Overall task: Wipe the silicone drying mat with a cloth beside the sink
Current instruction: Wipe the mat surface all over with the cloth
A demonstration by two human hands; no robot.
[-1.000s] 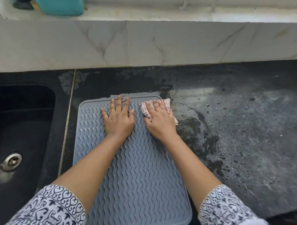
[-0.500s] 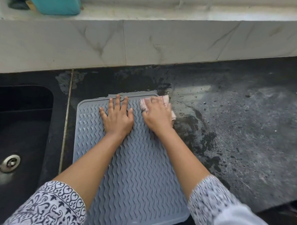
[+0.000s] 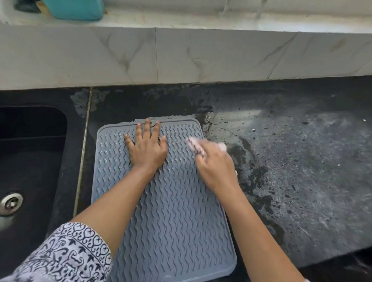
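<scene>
Far left, let into the dark desk (image 3: 308,168): black sink (image 3: 29,146). Just right of it, at the desk's left end, reaching nearly to the front edge: grey silicone drying mat (image 3: 173,215).

Pinned near its far edge by the left hand (image 3: 147,148), palm flat and fingers spread, in the same spot as a second ago.

Further right, the change: right hand (image 3: 215,171) drawn back from the mat's far right corner and swung out to the right edge. Blurred with speed, fingers seemingly curled over the bunched pink cloth (image 3: 194,144), now straddling the mat's rim and the wet desk.

Suggests wiping well under way, with the far right corner likely done and the near half probably still to cover.

As for the mat's lie: flat, wavy ribs up, long axis running from the desk's front edge toward the tiled back wall, short edges near and far.
</scene>
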